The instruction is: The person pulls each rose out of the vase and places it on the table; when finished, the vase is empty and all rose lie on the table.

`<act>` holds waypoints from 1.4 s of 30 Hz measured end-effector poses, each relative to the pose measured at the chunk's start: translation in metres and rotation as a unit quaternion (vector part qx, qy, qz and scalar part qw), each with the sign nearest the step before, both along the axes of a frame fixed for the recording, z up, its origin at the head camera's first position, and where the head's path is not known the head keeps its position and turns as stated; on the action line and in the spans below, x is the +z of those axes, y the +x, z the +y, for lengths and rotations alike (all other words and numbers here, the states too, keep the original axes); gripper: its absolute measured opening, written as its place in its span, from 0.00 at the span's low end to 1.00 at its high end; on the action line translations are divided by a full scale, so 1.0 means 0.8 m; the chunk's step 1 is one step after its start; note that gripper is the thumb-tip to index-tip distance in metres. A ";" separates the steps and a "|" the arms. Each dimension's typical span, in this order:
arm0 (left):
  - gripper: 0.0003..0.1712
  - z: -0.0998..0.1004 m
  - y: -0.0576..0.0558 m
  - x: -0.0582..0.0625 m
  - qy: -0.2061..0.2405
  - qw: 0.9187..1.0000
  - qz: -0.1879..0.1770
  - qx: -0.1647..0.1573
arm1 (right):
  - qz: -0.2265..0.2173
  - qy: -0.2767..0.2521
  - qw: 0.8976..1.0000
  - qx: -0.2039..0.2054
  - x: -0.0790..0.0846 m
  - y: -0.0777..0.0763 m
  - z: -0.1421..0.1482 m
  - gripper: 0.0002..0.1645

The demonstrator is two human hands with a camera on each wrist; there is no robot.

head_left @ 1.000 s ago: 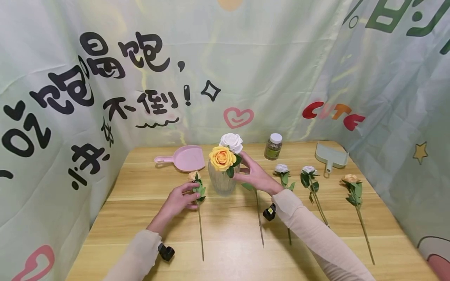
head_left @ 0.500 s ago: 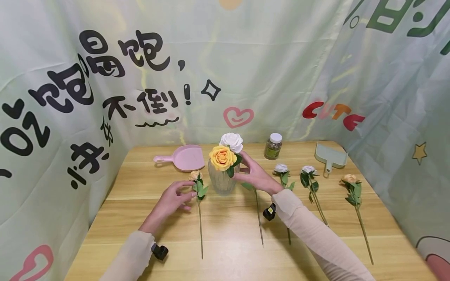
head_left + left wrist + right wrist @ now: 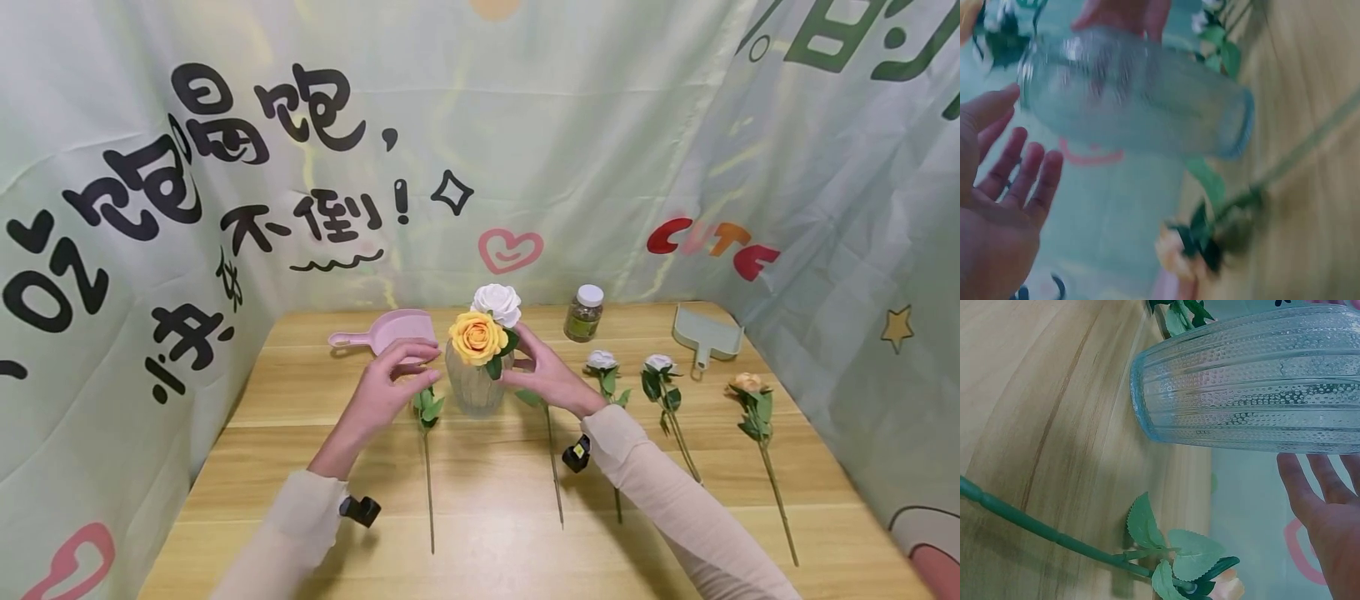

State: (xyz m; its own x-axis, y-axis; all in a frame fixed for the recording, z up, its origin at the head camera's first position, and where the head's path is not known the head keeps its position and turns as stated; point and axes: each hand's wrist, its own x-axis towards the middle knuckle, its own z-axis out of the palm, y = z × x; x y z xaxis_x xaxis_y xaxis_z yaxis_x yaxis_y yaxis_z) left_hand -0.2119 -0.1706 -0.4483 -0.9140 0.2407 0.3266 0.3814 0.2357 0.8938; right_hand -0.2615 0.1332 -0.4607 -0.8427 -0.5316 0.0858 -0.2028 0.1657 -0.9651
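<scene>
A clear glass vase [image 3: 474, 396] stands mid-table with a yellow rose [image 3: 477, 337] and a white rose [image 3: 497, 305] in it. My right hand [image 3: 553, 379] holds the vase's upper right side, thumb in front and fingers round behind; in the right wrist view its fingers touch the ribbed glass. To the left of the vase, my left hand [image 3: 384, 387] hovers with nothing in it, fingers spread and slightly bent. Beneath it lies a peach rose [image 3: 1175, 255] on a long stem, its bloom hidden in the head view.
Under the right forearm lie another rose stem [image 3: 555, 475] and a white rose [image 3: 602, 361]. A white rose [image 3: 660, 364] and a peach rose [image 3: 747, 383] lie farther right. Behind are a pink dustpan [image 3: 405, 327], a lidded jar [image 3: 583, 317] and a grey dustpan [image 3: 705, 332].
My left hand has let go of the peach rose and risen away from it toward the vase's left side. The right hand stays at the vase.
</scene>
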 end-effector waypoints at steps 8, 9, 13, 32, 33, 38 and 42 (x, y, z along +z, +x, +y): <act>0.13 0.045 -0.001 0.016 -0.042 0.989 0.139 -0.002 | 0.012 -0.007 1.000 0.001 -0.001 0.001 -0.001 0.57; 0.13 0.048 -0.002 0.016 -0.048 0.987 0.153 -0.003 | 0.013 -0.008 1.000 0.001 0.000 0.001 -0.002 0.57; 0.14 0.056 -0.006 0.017 -0.078 0.977 0.197 -0.010 | 0.012 -0.013 1.000 0.003 0.000 0.002 -0.002 0.58; 0.11 0.060 -0.011 0.060 0.154 0.962 0.225 0.034 | 0.008 -0.011 1.000 -0.010 -0.004 0.001 -0.001 0.61; 0.10 0.059 -0.012 0.064 0.168 0.959 0.224 0.036 | 0.005 -0.012 1.000 -0.010 -0.004 0.001 -0.001 0.61; 0.10 0.049 -0.010 0.089 0.203 0.954 0.209 0.063 | -0.005 -0.012 1.000 -0.014 -0.004 0.001 -0.002 0.61; 0.11 0.037 -0.010 0.109 0.251 0.943 0.210 0.065 | -0.006 -0.011 1.000 -0.016 -0.002 0.003 -0.002 0.62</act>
